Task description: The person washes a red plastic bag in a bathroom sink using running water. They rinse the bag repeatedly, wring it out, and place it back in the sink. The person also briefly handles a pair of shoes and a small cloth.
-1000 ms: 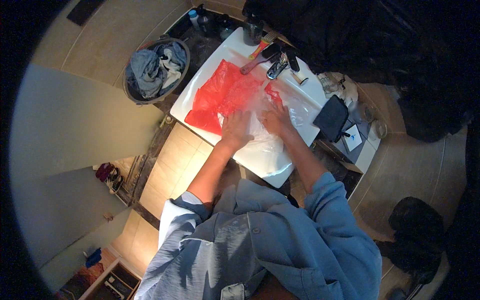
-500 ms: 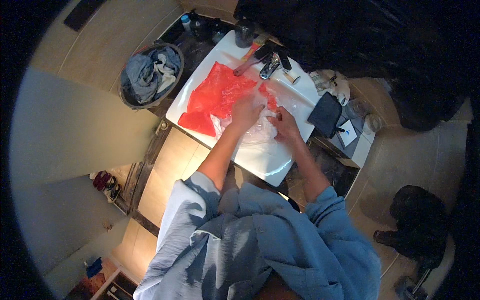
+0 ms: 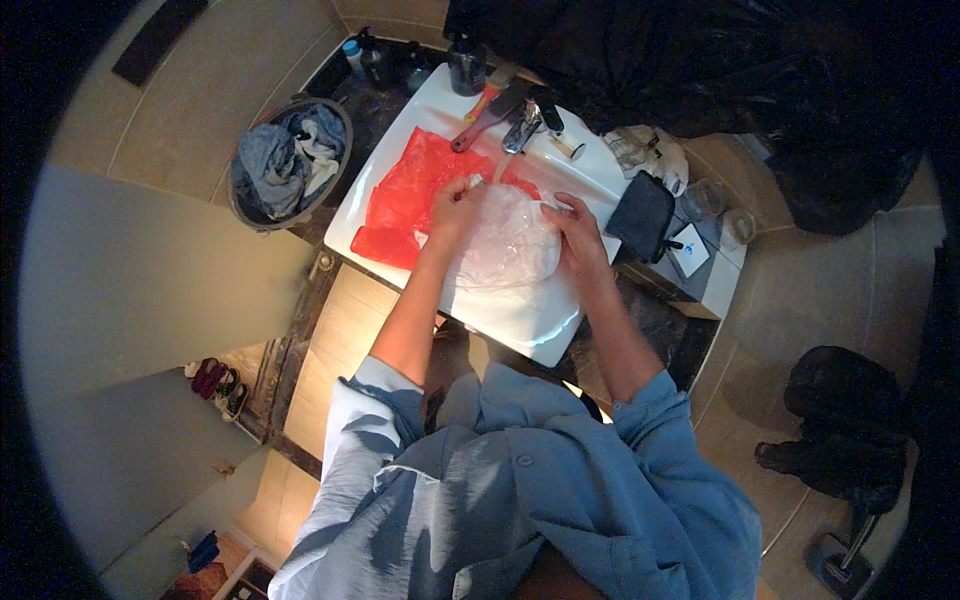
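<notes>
A clear, whitish plastic bag (image 3: 508, 240) is spread in the white sink (image 3: 540, 325), wet and bulging, under a thin stream of water from the chrome faucet (image 3: 521, 130). My left hand (image 3: 455, 212) is closed at its upper left edge, with a bit of pale plastic at the fingertips. At the upper right edge my right hand (image 3: 577, 228) pinches the plastic between thumb and fingers. A red plastic bag (image 3: 405, 190) lies crumpled on the sink's left side, partly behind my left hand and forearm.
Behind the basin are brushes (image 3: 490, 115) and a dark bottle (image 3: 466, 68). To the left stands a bucket of clothes (image 3: 290, 160). A black pouch (image 3: 640, 218), a white card (image 3: 690, 250) and glass jars (image 3: 738, 227) sit on the right ledge.
The clear bag has gone from bunched up to spread and rounded. My left hand has moved left and my right hand slightly up, leaving more of the bag showing between them.
</notes>
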